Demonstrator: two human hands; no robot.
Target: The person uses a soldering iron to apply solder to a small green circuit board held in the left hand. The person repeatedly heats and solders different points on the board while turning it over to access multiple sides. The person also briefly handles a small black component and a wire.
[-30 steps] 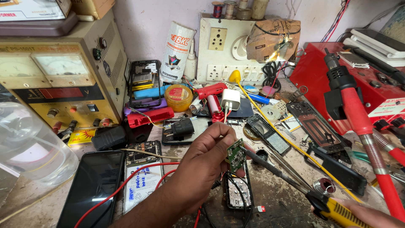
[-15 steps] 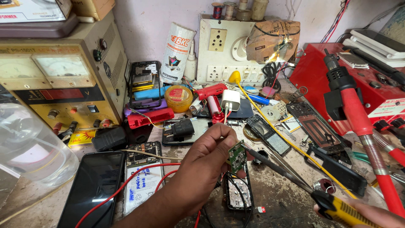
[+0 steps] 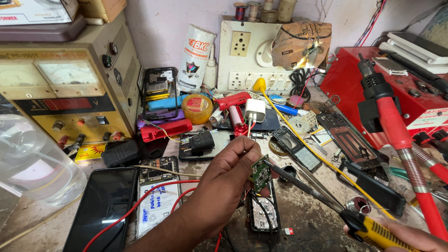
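My left hand (image 3: 224,179) pinches a small green circuit board (image 3: 261,175) between thumb and fingers, held upright above an opened phone (image 3: 262,212) on the bench. My right hand (image 3: 406,238), at the bottom right corner, grips the yellow handle of a soldering iron (image 3: 368,226). Its dark metal shaft (image 3: 303,186) runs up and left, and the tip touches the board's right edge. Red wires (image 3: 154,198) trail under my left wrist.
A yellow bench power supply (image 3: 60,88) stands at left, with a clear plastic bottle (image 3: 32,163) in front. A black phone (image 3: 105,207) and an open phone back (image 3: 158,196) lie nearby. A red hot-air tool (image 3: 396,135), a red box (image 3: 373,79) and a socket board (image 3: 247,56) crowd the back.
The soldering iron tip has moved up and left to meet the circuit board. My left hand has held the board almost still.
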